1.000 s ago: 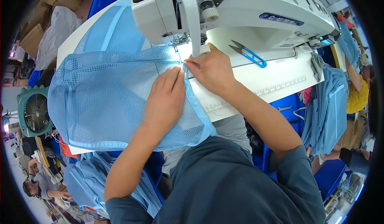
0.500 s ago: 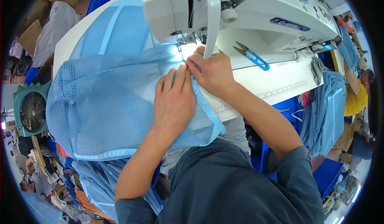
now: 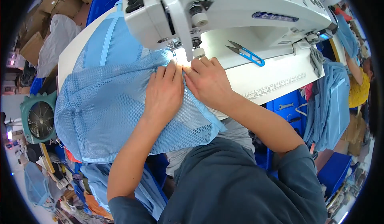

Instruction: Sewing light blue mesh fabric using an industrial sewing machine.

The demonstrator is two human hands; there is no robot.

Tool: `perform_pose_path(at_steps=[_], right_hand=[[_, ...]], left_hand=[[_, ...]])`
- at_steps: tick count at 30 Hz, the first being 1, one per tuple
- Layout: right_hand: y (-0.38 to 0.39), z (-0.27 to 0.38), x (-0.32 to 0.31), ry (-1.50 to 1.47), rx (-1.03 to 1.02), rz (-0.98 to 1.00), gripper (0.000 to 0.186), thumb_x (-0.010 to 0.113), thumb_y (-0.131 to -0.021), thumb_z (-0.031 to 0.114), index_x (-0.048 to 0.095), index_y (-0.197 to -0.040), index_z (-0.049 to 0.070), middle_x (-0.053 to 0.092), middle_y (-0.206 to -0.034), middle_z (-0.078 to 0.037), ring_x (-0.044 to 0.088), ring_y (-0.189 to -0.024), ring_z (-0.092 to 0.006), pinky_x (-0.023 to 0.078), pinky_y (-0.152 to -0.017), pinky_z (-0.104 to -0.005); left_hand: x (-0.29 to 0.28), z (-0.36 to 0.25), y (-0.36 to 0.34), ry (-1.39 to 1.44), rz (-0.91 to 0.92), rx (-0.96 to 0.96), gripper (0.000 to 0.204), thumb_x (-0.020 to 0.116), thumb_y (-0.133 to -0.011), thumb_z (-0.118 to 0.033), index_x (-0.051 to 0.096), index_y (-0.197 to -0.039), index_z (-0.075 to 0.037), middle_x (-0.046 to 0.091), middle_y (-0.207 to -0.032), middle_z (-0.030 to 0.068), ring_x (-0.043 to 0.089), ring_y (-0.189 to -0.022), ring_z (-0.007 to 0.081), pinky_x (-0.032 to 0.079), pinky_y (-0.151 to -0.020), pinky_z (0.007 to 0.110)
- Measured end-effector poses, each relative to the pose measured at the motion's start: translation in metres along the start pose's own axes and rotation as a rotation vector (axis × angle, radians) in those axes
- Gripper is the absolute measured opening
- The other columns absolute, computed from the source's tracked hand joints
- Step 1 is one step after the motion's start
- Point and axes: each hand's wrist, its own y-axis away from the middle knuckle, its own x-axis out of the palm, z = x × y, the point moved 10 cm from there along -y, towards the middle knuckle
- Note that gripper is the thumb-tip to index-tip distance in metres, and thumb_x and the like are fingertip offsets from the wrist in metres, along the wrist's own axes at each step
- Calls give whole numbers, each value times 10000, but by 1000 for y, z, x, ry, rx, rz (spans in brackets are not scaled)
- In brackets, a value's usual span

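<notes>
Light-blue mesh fabric [image 3: 108,108] with a pale-blue bound edge [image 3: 205,113] lies across the white sewing table. Its upper part runs under the needle area of a white sewing machine [image 3: 236,10], lit by a bright lamp. My left hand [image 3: 164,98] rests on the mesh with its fingers laid out toward the needle. Beside it, my right hand [image 3: 212,84] pinches the bound edge just in front of the presser foot; its thumb is close to the left fingertips. The exact fold between the fingers is hidden.
Blue-handled thread snips [image 3: 252,57] lie on the table [image 3: 236,74] right of the needle, beyond a printed ruler scale [image 3: 276,86]. Blue fabric pieces [image 3: 330,104] hang at the right. A green fan [image 3: 39,118] stands at the left. Another person [image 3: 360,88] is at far right.
The machine appears lower and farther left as the view shifts. My left hand has moved up closer to the needle, and the right-hand fingers have spread slightly along the fabric edge.
</notes>
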Motion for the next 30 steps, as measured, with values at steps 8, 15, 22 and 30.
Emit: perform_pose_path(at_steps=[8,15,22,30], right_hand=[[30,20,-18,-108,178,17,145,700,-905,204,711,-911,59,619,-882,-74,627,-882,-266,489,-802,-403],[103,5,-45,-641,566,5,181,739,-898,214,690,-977,58,685,-812,-110,693,-724,-325,542,-624,-453],[82,41,-35,-935,360,-81,194,674,-883,202,716,-928,17,633,-863,-85,651,-834,-262,509,-706,-403],[53,42,-37,-681,465,-254,254,605,-907,240,759,-870,42,561,-863,-26,543,-900,-213,378,-791,-352]], left_hand=[[3,-9,6,-213,-40,142,372,665,-930,-103,669,-1281,22,629,-1354,174,622,-1170,338,514,-922,457],[19,-22,-4,-191,-17,287,362,643,-945,-89,668,-1281,43,614,-1326,189,599,-1178,390,481,-984,489],[26,6,1,-112,-56,222,342,600,-996,-49,696,-1306,58,621,-1338,215,598,-1176,355,456,-1002,449],[25,18,3,-59,61,163,352,538,-1061,-87,686,-1351,48,583,-1386,218,627,-1143,315,516,-889,373]])
